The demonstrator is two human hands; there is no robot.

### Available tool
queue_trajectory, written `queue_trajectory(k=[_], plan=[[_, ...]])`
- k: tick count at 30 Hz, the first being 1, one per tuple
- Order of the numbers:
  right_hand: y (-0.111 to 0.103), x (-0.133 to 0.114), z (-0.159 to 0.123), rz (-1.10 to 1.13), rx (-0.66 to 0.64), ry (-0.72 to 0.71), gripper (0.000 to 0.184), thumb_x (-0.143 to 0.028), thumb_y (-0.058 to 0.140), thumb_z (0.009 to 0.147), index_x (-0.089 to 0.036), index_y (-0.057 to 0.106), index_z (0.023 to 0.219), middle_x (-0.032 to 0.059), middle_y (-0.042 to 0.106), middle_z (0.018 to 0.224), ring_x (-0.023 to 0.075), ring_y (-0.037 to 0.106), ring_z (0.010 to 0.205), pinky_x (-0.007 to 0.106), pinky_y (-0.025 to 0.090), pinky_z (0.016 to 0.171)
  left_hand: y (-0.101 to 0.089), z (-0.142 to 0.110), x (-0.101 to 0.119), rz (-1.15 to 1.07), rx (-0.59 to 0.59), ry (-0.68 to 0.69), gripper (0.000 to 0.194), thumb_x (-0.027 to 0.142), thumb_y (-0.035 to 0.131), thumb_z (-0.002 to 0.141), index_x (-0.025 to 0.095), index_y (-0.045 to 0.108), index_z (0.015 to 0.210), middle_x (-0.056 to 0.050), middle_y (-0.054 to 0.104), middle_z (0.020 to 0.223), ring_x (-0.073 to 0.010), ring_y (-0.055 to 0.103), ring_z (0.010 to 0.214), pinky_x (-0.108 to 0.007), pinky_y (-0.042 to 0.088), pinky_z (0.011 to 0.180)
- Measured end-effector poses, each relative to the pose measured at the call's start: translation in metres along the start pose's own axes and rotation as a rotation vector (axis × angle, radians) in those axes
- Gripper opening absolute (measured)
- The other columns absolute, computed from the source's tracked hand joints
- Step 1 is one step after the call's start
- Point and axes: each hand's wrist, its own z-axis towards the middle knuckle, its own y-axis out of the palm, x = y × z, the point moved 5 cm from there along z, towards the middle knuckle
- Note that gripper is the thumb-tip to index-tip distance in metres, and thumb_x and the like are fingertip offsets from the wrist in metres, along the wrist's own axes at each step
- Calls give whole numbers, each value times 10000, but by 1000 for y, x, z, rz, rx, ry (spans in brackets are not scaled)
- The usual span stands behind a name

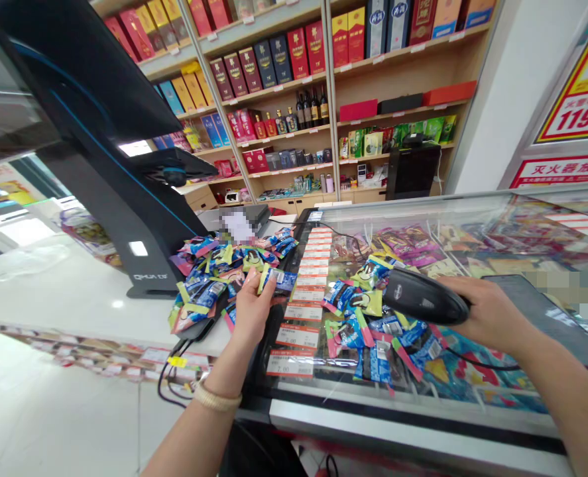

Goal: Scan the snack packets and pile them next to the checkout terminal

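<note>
The left hand [255,301] pinched one small packet [286,282], blue with a yellow-green end and a white barcode panel, between two heaps. The right hand [487,313] gripped a black barcode scanner [417,295]. Similar packets [201,293] covered parts of the white counter [119,324] and glass case [413,432]

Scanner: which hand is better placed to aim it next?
Right hand, likely: it grips the scanner, its head near the packets on the glass counter. The left hand is busy pinching a single packet by the other pile.
</note>
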Motion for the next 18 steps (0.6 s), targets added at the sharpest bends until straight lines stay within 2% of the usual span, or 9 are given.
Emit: queue_trajectory(k=[2, 5, 8, 10, 13, 18], plan=[[-2, -7, 3, 3, 26, -45, 219, -276, 678, 791, -214, 757, 985, 67, 798, 880, 220, 750, 757, 308, 576, 707, 21, -3, 3, 14, -91, -15, 545, 565, 852, 637, 150, 696, 954, -18, 698, 835, -135, 626, 664, -224, 523, 520], [-5, -16, 6, -4, 63, -104, 199, -245, 659, 780, -225, 749, 956, 50, 789, 846, 202, 741, 726, 280, 549, 667, 54, -10, 8, 143, -279, 6, 531, 601, 794, 694, 172, 652, 971, 49, 597, 652, -99, 520, 519, -197, 407, 455], [-6, -21, 7, 1, 41, -108, 203, -248, 660, 777, -225, 747, 959, 54, 788, 853, 199, 734, 725, 276, 529, 657, 83, -18, 17, 357, -406, 146, 372, 543, 647, 849, 190, 621, 965, 92, 461, 560, -89, 409, 459, -206, 320, 458], [-6, -21, 8, 25, 6, -91, 214, -250, 663, 782, -219, 746, 977, 57, 787, 862, 199, 733, 750, 278, 528, 678, 98, -24, 25, 499, -455, 290, 296, 478, 537, 928, 195, 622, 935, 80, 448, 568, -102, 411, 488, -224, 314, 501], [-7, -21, 8, 66, -33, -67, 235, -228, 650, 799, -210, 746, 1012, 59, 786, 870, 193, 729, 772, 274, 525, 702, 114, -31, 34, 648, -493, 477, 276, 400, 438, 982, 202, 627, 941, 39, 541, 649, -132, 503, 586, -247, 361, 592], [-8, -19, 8, 76, -53, -54, 281, -236, 649, 814, -208, 742, 1078, 58, 784, 885, 185, 720, 765, 264, 503, 690, 124, -36, 38, 719, -556, 560, 316, 397, 363, 1015, 210, 611, 960, 12, 582, 707, -161, 570, 651, -267, 408, 657]])
